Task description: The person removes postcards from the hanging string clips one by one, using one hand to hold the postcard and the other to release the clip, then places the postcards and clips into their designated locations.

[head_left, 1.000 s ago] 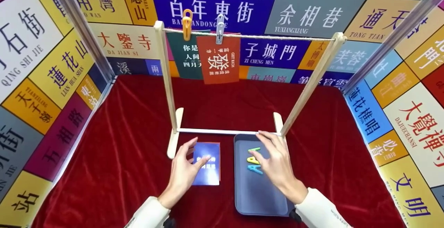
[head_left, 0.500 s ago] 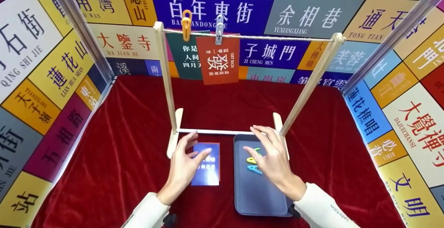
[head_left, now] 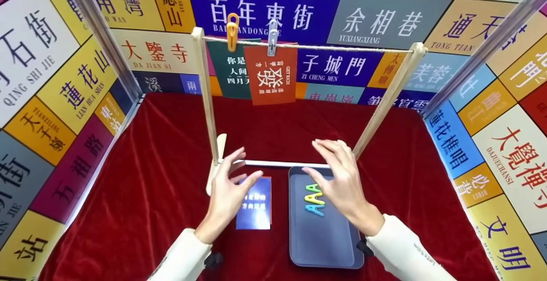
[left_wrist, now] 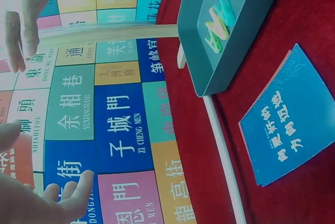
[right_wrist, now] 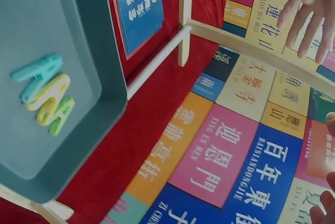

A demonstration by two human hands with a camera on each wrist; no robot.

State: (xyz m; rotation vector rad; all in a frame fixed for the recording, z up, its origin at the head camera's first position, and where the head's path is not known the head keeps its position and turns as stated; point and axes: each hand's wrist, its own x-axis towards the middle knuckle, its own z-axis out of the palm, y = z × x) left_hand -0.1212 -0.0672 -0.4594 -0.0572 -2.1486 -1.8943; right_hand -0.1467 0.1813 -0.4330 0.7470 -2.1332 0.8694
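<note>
My left hand (head_left: 227, 191) hovers above the blue card (head_left: 253, 217), fingers and thumb spread apart with nothing between them. A reddish edge shows under that card, so another card seems to lie beneath. Over the right side of the grey tray (head_left: 320, 246), my right hand (head_left: 345, 184) is also raised and holds nothing. In the tray lie a blue clothespin (right_wrist: 39, 75), a yellow clothespin (right_wrist: 48, 98) and a green clothespin (right_wrist: 63, 115). On the rack's string (head_left: 342, 49), an orange clothespin (head_left: 232, 35) holds a dark green card (head_left: 225, 73); a grey clothespin (head_left: 272, 41) holds a red card (head_left: 277, 80).
The wooden rack (head_left: 209, 110) stands behind the hands, with a white bar (head_left: 277, 163) low across it. Red velvet cloth (head_left: 141, 195) covers the table. Walls with printed street-name panels (head_left: 265, 3) enclose the back and both sides.
Both hands have risen slightly and moved toward the rack, away from the card and tray. The right hand has also shifted right, uncovering more of the clothespins. The hanging cards stay as they were.
</note>
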